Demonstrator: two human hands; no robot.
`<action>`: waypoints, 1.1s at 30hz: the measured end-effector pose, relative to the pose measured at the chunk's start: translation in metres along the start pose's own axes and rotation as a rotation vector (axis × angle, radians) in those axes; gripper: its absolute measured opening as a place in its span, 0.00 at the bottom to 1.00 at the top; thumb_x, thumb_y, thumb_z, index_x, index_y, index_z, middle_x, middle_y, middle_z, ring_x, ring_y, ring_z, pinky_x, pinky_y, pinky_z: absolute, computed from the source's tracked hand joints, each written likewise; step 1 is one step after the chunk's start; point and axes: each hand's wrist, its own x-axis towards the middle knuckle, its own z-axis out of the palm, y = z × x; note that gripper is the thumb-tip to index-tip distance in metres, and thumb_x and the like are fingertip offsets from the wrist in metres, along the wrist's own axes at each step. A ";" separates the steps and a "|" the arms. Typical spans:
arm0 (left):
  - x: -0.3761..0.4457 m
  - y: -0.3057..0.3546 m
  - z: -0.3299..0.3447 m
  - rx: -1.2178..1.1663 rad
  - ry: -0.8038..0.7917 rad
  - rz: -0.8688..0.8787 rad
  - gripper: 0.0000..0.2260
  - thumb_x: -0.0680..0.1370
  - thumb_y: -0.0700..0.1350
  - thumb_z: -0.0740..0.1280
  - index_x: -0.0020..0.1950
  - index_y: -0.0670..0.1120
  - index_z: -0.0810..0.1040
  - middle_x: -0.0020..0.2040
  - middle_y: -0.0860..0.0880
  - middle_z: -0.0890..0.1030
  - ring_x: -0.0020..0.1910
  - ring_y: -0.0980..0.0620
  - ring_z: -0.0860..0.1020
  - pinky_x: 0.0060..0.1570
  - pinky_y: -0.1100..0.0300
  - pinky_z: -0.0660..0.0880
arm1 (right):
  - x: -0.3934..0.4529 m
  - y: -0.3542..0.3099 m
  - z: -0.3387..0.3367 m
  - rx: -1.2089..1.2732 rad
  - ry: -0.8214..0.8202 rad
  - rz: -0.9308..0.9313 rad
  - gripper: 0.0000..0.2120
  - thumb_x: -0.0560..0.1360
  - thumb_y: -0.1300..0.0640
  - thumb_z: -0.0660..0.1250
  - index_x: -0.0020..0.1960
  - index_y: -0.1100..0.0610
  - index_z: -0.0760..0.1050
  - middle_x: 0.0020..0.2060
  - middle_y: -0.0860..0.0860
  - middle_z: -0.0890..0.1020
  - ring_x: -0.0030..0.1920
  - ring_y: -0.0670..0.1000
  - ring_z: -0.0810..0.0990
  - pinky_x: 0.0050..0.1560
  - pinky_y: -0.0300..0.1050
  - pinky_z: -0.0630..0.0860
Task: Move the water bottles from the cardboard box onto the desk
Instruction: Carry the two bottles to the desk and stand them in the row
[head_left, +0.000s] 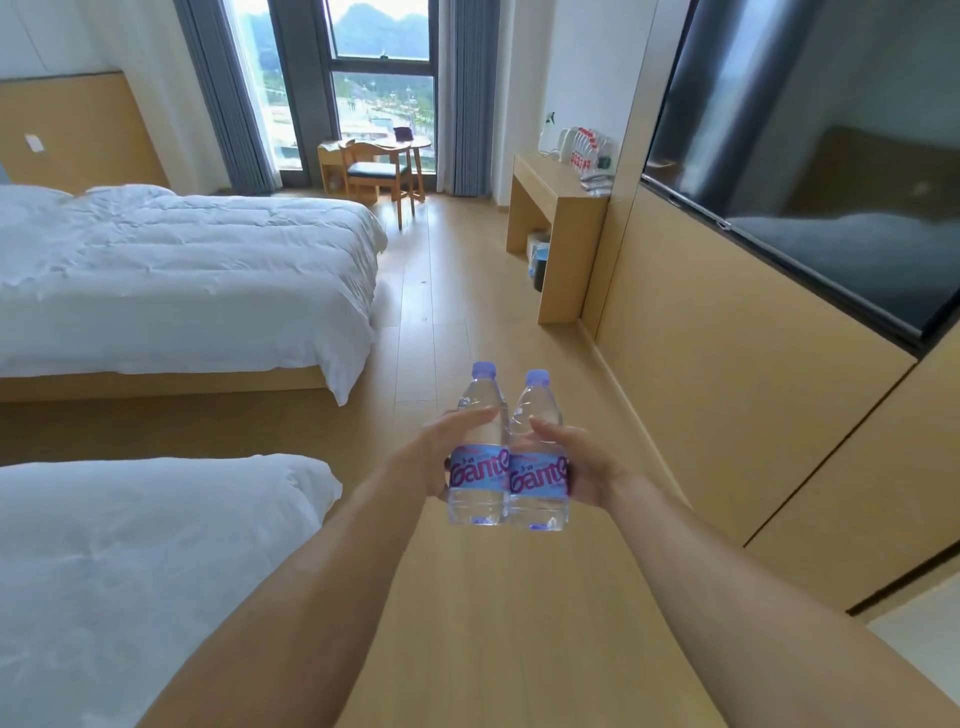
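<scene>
Desk (540, 183), light wooden, stands far ahead, bottles already on it. Two clear plastic water bottles, blue-labelled, touching, well short of the desk: my left hand (441, 457) grips one (479, 457), my right hand (587, 467) the other (537, 467). Carrying step; next, I walk over and set them down.

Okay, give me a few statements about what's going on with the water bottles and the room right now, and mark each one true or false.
1. Each hand holds one water bottle: the left hand holds the left bottle and the right hand holds the right bottle. True.
2. Both bottles have their caps off. False: both wear pale purple caps.
3. The two held bottles stand upright, side by side. True.
4. The desk is bare. False: more bottles already stand on it.
5. The desk is on the left, beside the bed. False: it is ahead on the right wall.
</scene>
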 end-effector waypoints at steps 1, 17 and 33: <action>0.011 0.008 -0.003 0.007 -0.004 -0.007 0.28 0.63 0.62 0.81 0.57 0.52 0.78 0.44 0.47 0.86 0.41 0.46 0.87 0.44 0.43 0.83 | 0.010 -0.007 -0.001 0.003 -0.001 -0.002 0.26 0.79 0.48 0.67 0.71 0.63 0.71 0.57 0.63 0.84 0.57 0.63 0.83 0.54 0.55 0.81; 0.215 0.143 -0.024 0.031 0.075 0.007 0.21 0.71 0.62 0.76 0.57 0.56 0.74 0.57 0.44 0.81 0.54 0.44 0.84 0.55 0.36 0.79 | 0.228 -0.136 -0.056 0.028 -0.049 -0.023 0.27 0.80 0.48 0.66 0.73 0.63 0.69 0.62 0.66 0.81 0.65 0.67 0.77 0.67 0.62 0.74; 0.421 0.288 -0.005 0.014 0.136 -0.009 0.20 0.71 0.61 0.76 0.55 0.55 0.73 0.53 0.45 0.81 0.37 0.49 0.86 0.31 0.51 0.81 | 0.429 -0.285 -0.152 0.000 -0.075 0.041 0.29 0.78 0.47 0.69 0.72 0.61 0.69 0.64 0.65 0.80 0.64 0.65 0.79 0.66 0.63 0.75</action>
